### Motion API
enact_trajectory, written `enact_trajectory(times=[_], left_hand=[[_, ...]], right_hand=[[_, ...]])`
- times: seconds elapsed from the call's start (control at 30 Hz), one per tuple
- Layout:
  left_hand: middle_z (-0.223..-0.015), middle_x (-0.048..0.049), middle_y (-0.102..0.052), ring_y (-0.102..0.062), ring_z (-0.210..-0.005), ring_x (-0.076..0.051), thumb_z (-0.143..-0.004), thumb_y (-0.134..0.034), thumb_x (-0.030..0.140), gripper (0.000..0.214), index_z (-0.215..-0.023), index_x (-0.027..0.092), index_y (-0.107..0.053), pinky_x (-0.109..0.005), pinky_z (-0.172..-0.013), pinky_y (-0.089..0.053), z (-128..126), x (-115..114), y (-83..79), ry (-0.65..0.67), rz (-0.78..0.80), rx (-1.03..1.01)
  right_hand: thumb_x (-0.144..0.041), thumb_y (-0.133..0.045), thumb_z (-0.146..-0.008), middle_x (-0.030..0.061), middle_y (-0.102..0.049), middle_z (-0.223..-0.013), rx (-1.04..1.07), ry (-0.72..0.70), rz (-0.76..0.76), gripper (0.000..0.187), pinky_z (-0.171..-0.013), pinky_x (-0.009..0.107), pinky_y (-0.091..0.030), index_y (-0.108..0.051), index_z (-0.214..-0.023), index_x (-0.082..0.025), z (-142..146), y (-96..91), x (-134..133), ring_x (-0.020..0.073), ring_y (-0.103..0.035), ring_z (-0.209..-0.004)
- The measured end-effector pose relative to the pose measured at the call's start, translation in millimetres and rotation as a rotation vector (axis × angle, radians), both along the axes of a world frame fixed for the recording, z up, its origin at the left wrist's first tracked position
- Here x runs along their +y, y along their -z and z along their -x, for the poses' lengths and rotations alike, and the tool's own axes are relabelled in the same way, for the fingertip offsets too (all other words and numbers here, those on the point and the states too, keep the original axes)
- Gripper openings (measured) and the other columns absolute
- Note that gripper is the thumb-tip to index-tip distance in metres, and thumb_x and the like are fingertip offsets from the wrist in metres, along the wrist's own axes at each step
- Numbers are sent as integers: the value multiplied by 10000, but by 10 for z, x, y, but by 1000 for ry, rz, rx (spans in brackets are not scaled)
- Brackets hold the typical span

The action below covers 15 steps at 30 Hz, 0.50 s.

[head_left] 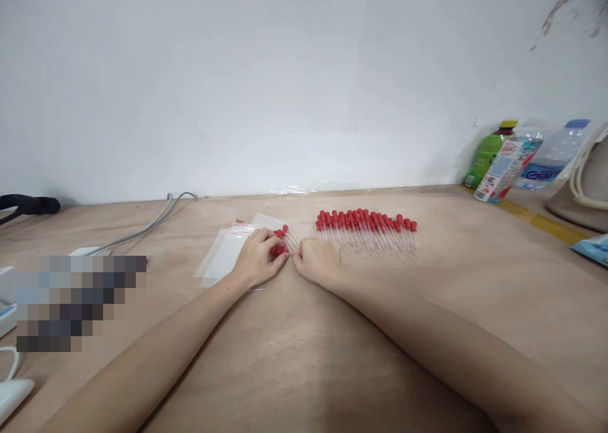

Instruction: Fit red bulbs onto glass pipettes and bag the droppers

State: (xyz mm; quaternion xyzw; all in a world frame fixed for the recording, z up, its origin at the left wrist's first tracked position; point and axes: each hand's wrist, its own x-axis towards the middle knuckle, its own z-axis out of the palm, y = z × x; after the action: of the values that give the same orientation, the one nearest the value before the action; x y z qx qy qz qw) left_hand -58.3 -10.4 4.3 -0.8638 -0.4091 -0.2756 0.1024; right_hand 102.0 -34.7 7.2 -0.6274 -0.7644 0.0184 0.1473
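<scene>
My left hand (259, 256) and my right hand (317, 261) meet at the middle of the table, fingers curled around a small bunch of glass droppers with red rubber bulbs (279, 242). The left fingers close over the red bulb ends; the right fingers pinch the clear tube ends. Under and to the left of the left hand lies a stack of small clear zip bags (224, 254). To the right of my hands a long row of more red-bulb droppers (365, 229) lies flat on the table.
The table is covered in brown paper (304, 357) against a white wall. Three bottles (508, 157) stand at the back right. A grey cable (142, 229) runs at the left, beside white devices (12, 398) at the left edge.
</scene>
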Motion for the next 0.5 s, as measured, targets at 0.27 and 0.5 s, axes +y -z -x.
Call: enact_trajectory(times=[0.27, 0.5], left_hand=[[-837, -54, -556, -504, -813, -199, -789, -490, 276, 150, -790, 179, -604, -350, -754, -410, -5, -4, 26, -33, -25, 1], [-842, -56, -571, -524, -820, -188, -808, -465, 251, 158, -838, 170, -597, -341, -778, -420, -33, -50, -6, -12, -84, -171]], right_hand=[[-278, -361, -836, 154, -637, -911, -50, -18, 37, 304, -665, 310, -424, -614, -912, -126, -13, -100, -98, 223, -594, -853], [-301, -409, -808, 119, -645, -803, -82, -67, 24, 254, -608, 307, -394, -609, -800, -144, -326, -86, -392, 224, -593, -749]])
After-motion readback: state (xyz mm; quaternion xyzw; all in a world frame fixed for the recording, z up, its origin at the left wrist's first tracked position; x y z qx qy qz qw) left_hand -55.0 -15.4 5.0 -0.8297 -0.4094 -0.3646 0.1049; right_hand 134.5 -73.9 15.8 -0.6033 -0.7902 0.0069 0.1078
